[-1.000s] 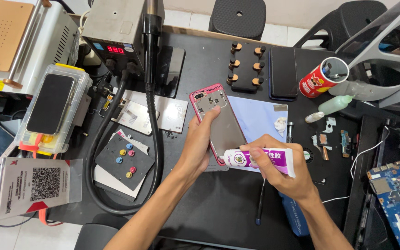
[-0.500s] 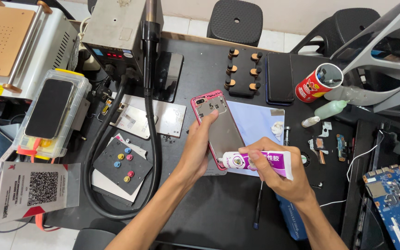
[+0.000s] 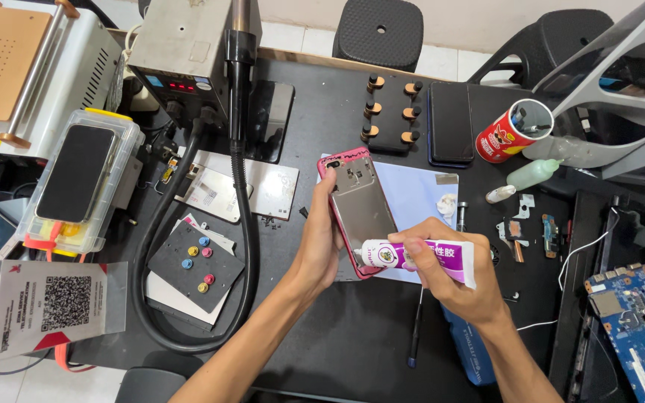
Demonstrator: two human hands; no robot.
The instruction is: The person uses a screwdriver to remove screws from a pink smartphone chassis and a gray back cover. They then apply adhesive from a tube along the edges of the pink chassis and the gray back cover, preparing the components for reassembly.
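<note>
Phone frame (image 3: 360,213): it stands a little steeper than a second ago, its pink top edge lifted further toward the black holder block (image 3: 390,112).
Left hand (image 3: 322,239): it keeps its grip on the frame's left edge, shifted slightly up the table.
Glue tube (image 3: 419,257): its nozzle stays at the frame's lower right edge.
Right hand (image 3: 449,272): fingers curl tighter over the tube.

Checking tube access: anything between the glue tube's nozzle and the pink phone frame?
Nothing visible. The right hand holds the glue tube with its nozzle at the lower edge of the pink phone frame, which the left hand holds from the side.
</note>
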